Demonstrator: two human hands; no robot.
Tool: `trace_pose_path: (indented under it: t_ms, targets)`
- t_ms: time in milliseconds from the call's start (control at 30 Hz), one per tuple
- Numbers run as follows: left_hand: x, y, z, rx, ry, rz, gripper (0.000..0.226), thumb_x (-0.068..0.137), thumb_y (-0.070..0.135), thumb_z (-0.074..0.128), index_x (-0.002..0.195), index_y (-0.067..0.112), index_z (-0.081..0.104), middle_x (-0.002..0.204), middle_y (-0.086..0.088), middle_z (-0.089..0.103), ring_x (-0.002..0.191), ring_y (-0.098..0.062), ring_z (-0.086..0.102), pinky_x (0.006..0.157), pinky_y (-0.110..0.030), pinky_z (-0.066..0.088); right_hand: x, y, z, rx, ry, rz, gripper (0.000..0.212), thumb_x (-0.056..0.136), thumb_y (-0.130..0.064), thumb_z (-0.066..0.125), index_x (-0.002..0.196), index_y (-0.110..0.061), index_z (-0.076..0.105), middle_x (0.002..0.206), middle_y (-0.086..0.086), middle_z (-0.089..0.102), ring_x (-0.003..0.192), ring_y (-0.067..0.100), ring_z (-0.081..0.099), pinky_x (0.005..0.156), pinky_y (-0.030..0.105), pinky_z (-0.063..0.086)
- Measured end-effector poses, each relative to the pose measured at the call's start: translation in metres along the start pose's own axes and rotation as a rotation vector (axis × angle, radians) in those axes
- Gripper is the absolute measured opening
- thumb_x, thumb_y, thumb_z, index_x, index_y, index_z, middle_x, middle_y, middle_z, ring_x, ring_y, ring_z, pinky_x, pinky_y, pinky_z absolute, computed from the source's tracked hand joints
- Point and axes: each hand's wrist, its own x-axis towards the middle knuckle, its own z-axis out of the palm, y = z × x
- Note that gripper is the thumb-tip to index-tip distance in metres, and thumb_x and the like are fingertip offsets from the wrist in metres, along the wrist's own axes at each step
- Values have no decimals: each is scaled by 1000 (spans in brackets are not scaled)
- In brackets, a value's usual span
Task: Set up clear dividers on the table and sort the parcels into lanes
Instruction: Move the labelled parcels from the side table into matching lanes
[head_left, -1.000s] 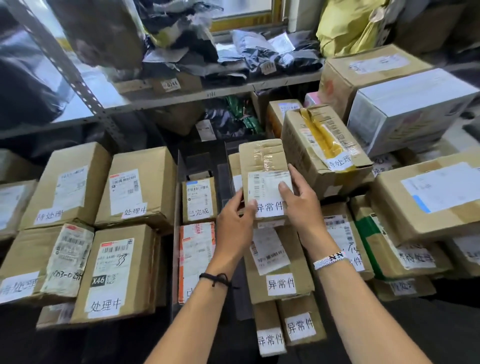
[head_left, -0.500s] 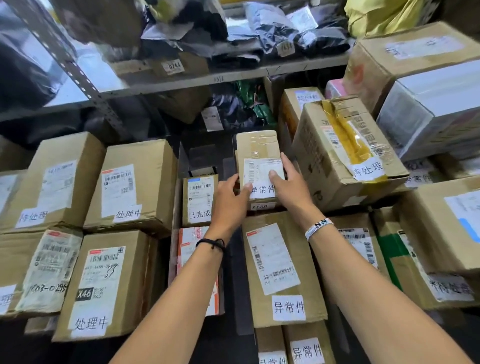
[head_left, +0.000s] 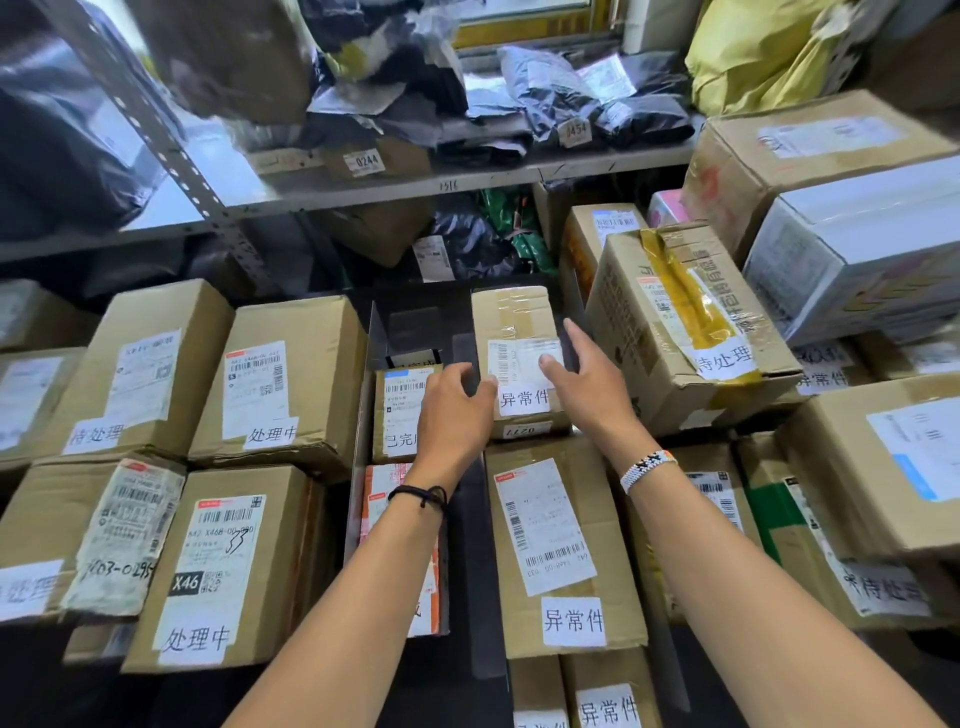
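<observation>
A small brown parcel (head_left: 513, 332) with a white label lies flat at the far end of the middle lane, beyond a larger labelled parcel (head_left: 563, 545). My left hand (head_left: 456, 410) hangs at its left edge with loosely curled fingers, the thumb tip just touching the box. My right hand (head_left: 589, 382) lies along its right side, fingers straight and thumb resting on the label. A clear divider (head_left: 370, 343) stands upright on the left of the neighbouring lane, which holds a small parcel (head_left: 397, 410) and an orange-and-white parcel (head_left: 397, 499).
Large labelled cartons (head_left: 283, 384) (head_left: 228, 566) fill the lanes on the left. A box with yellow tape (head_left: 675, 332) and stacked cartons (head_left: 852, 244) crowd the right. A metal shelf (head_left: 363, 192) with dark mailer bags runs across the back.
The small parcel went from being held up in both hands to lying at the far end of the middle lane. Both hands have loosened their grip on it.
</observation>
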Motion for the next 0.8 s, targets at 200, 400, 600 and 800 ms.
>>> trace_pose_path:
  t_ms: [200,400,600,800]
  targets:
    - [-10,23,-20,18,66,82,48,103,40,56,146,17,54,145,-5,53,131,-21,53,108,-37,44,-18,-27,-5,-166,33,-186,63,104,-42,54,162,-30,34,167,-7,35,149,21,38,119,49,39]
    - [-42,30,-64,1,176,142,48,105,38,55,147,16,54,148,-7,54,132,-21,54,110,-36,44,-44,-63,9,-206,21,-304,62,104,-44,55,162,-33,34,171,-8,27,157,13,22,126,43,24]
    - [-72,16,-132,-15,280,141,46,104,37,55,144,15,57,145,-7,59,132,-22,55,111,-38,44,-82,-116,42,-175,-20,-407,59,104,-40,57,160,-30,40,171,-4,30,156,15,25,125,37,22]
    - [-110,-29,-227,-36,380,144,47,104,38,55,144,15,57,146,-8,58,133,-24,54,112,-40,43,-135,-184,111,-203,-76,-538,60,104,-38,59,160,-28,41,171,-4,28,156,17,27,126,42,25]
